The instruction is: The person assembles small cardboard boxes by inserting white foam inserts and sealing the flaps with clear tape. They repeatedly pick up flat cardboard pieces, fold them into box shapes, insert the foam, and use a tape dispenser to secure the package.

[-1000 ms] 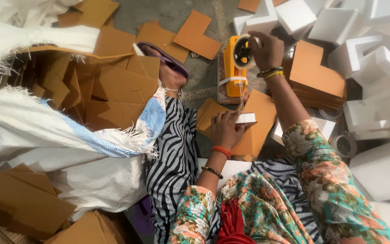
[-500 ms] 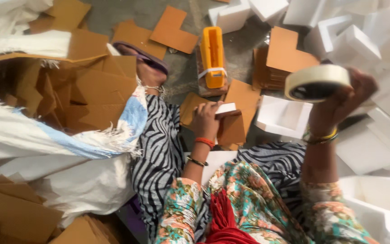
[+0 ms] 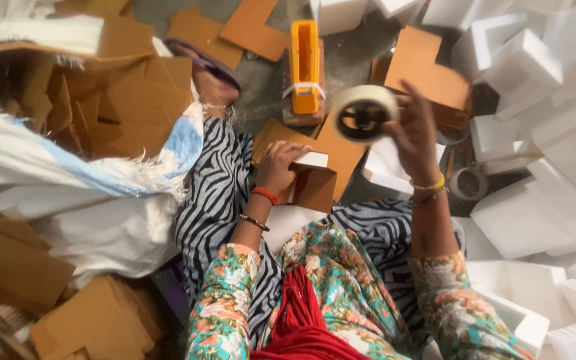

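The right hand (image 3: 416, 137) now holds the tape roll (image 3: 363, 114) lower and nearer the orange dispenser (image 3: 305, 67), having lifted it off.

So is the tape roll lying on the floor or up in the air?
Up in the air. The right hand holds the tape roll above the floor, its hole facing the camera. The left hand presses a white block onto cardboard.

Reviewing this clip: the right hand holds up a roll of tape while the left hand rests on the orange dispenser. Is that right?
Not quite. In the head view the left hand rests on a cardboard-wrapped foam piece, not the orange dispenser, which stands untouched on the floor. The right hand does hold up the tape roll.
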